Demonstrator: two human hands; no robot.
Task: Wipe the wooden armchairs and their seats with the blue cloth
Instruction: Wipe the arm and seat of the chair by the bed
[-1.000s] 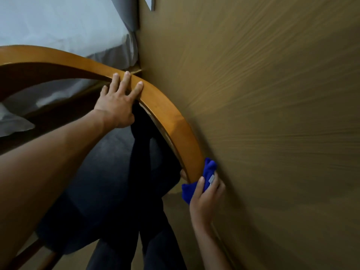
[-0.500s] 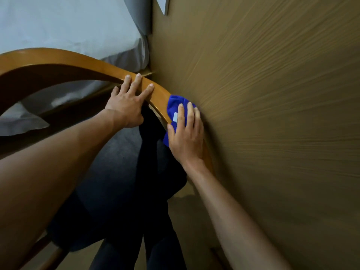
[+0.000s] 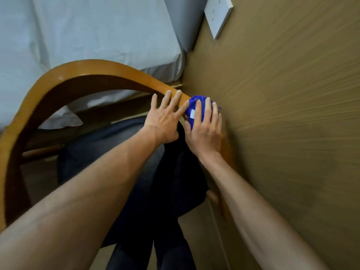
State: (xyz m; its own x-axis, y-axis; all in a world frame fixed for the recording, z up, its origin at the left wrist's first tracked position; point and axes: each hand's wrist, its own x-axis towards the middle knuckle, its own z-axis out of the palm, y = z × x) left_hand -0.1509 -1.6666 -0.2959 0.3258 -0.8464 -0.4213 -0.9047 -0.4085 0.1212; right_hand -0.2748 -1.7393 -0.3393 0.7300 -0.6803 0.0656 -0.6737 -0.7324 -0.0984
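The right hand (image 3: pixel 205 129) presses a bunched bright blue cloth (image 3: pixel 194 109) flat against the curved, varnished wooden rail of the armchair (image 3: pixel 93 70), fingers spread over the cloth and thumb tucked under the rail edge. The cloth sits on the rail's right-hand bend, just beside the brown wood-grain wall panel (image 3: pixel 282 114). The left hand (image 3: pixel 165 118) lies open and flat on the same rail, touching the cloth's left side, fingers extended; it grips nothing and appears to steady the chair.

Handling: the cloth is soft, light and fully compliant, and it takes the shape of the palm. Judged from its folds, it should be held as a wad under the fingers, with palm pressure carrying it along the rail. A small white tag shows on its upper face. The rail is rigid, smooth and glossy, so the cloth should slide easily.

Surroundings: a dark garment (image 3: pixel 175 172) hangs from the rail below both hands and covers part of the dark grey upholstered seat (image 3: pixel 97 152). It will probably have to be shifted before the seat is wiped. The gap between rail and wall panel is narrow and limits the right hand's travel. A bed with white sheets (image 3: pixel 78 32) stands behind the chair, and a white wall plate (image 3: pixel 219 16) is mounted on the panel above.
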